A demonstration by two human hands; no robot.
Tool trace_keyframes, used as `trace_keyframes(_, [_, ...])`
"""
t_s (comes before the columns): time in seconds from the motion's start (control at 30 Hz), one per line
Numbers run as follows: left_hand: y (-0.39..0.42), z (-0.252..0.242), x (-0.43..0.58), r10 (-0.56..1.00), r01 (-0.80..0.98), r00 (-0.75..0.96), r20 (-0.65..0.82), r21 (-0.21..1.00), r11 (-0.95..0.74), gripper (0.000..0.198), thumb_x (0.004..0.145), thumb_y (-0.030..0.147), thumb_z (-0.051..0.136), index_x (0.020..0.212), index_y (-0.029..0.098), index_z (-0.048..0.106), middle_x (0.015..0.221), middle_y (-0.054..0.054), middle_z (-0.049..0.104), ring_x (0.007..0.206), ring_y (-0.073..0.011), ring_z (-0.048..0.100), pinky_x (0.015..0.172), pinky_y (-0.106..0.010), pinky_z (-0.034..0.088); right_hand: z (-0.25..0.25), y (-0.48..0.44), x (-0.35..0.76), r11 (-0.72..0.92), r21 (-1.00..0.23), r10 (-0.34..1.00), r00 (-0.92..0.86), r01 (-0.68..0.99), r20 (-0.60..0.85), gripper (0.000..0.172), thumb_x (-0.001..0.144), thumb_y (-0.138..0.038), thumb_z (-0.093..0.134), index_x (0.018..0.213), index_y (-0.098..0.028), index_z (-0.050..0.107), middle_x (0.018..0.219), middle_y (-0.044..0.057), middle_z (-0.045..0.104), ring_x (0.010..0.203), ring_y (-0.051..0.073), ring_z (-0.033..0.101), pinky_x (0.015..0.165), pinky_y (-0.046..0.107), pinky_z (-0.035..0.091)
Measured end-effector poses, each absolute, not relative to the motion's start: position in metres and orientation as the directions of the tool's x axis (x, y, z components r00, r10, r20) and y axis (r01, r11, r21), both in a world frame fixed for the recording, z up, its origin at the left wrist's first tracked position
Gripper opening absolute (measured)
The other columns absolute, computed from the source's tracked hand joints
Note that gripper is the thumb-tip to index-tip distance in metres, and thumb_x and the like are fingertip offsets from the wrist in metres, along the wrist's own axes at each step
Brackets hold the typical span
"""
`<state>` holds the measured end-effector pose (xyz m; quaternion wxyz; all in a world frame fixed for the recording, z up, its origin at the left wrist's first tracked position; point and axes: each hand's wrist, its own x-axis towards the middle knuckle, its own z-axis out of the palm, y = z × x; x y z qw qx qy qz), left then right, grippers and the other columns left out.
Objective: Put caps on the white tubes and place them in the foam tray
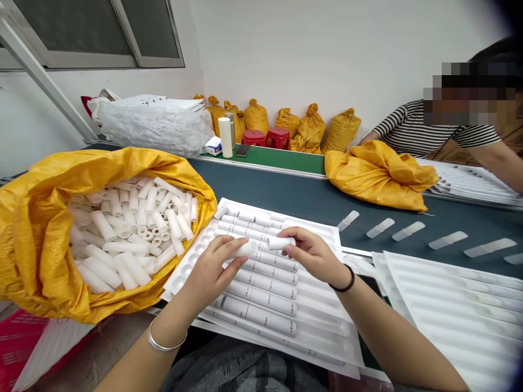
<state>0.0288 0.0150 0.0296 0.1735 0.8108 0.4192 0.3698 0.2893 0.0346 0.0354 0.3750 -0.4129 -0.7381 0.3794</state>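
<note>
Over a white ridged tray (327, 310), both of my hands hold short pieces of white plastic tube. My left hand (216, 267) is closed on a translucent white tube (246, 249) between thumb and fingers. Another white tube (280, 243) is pinched in my right hand (308, 253), its end pointing at the first; a small gap shows between them. Beneath my hands, printed white tubes (265, 316) lie in rows in the tray's grooves. To the left, a yellow woven sack (36, 228) stands open, full of loose white tubes (134, 247).
More ridged trays (449, 321) lie at the right. Several translucent tubes (408, 231) rest on the dark conveyor belt (278, 190). A yellow sack (379, 177) lies across it. Opposite, a person in a striped shirt (412, 128) leans over other trays. A white cylinder (225, 137) stands behind the belt.
</note>
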Motion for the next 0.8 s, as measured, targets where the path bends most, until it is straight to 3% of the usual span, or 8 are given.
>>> trace_keyframes(0.07, [0.013,0.031,0.034,0.786,0.579,0.432,0.442,0.532,-0.618,0.036,0.091,0.025,0.05,0.127,0.023,0.053,0.104,-0.008,0.057,0.096,-0.018,0.056,0.083,-0.032,0.05,0.038,0.023,0.282,0.396,-0.881,0.874,-0.401,0.26,0.274,0.027,0.089,-0.032,0.054,0.112,-0.019,0.058,0.094,0.006,0.063,0.072,0.014,0.059,0.061,0.027,0.05])
trace_keyframes(0.2, [0.01,0.034,0.042,0.73,0.622,0.496,0.47,0.395,-0.677,0.038,0.091,0.022,0.049,0.13,0.023,0.052,0.098,-0.008,0.057,0.086,-0.0174,0.056,0.075,-0.031,0.051,0.043,0.016,0.28,0.562,-0.754,0.804,-0.438,0.34,0.403,0.027,0.089,-0.025,0.056,0.115,-0.022,0.06,0.105,0.009,0.063,0.09,0.018,0.061,0.078,0.033,0.052])
trace_keyframes(0.33, [0.007,0.036,0.043,0.715,0.592,0.507,0.482,0.407,-0.695,0.045,0.09,0.026,0.052,0.135,0.021,0.046,0.106,-0.01,0.058,0.097,-0.0199,0.056,0.083,-0.034,0.05,0.045,0.014,0.282,0.653,-0.655,0.748,-0.465,0.381,0.474,0.03,0.089,-0.023,0.055,0.119,-0.024,0.059,0.112,0.01,0.06,0.105,0.021,0.057,0.087,0.037,0.05])
trace_keyframes(0.43, [0.007,0.038,0.037,0.775,0.608,0.449,0.446,0.483,-0.63,0.048,0.089,0.03,0.055,0.134,0.018,0.045,0.117,-0.012,0.058,0.11,-0.0233,0.054,0.093,-0.037,0.047,0.044,0.013,0.283,0.635,-0.669,0.768,-0.404,0.386,0.497,0.031,0.089,-0.021,0.055,0.12,-0.026,0.058,0.11,0.008,0.059,0.1,0.02,0.058,0.083,0.035,0.05])
trace_keyframes(0.57, [0.006,0.04,0.03,0.824,0.588,0.431,0.368,0.578,-0.566,0.029,0.091,0.028,0.049,0.116,0.016,0.058,0.102,-0.008,0.066,0.093,-0.0194,0.062,0.082,-0.032,0.051,0.042,0.013,0.285,0.587,-0.714,0.808,-0.334,0.383,0.485,0.027,0.087,-0.022,0.059,0.114,-0.025,0.059,0.095,0.005,0.061,0.079,0.016,0.056,0.07,0.03,0.049])
trace_keyframes(0.8, [0.001,0.042,0.031,0.807,0.57,0.423,0.413,0.571,-0.591,0.025,0.091,0.026,0.05,0.113,0.017,0.058,0.098,-0.007,0.067,0.09,-0.018,0.062,0.078,-0.03,0.051,0.045,0.011,0.285,0.495,-0.771,0.867,-0.292,0.401,0.405,0.023,0.085,-0.029,0.062,0.107,-0.022,0.064,0.081,0.004,0.06,0.07,0.015,0.056,0.062,0.028,0.049])
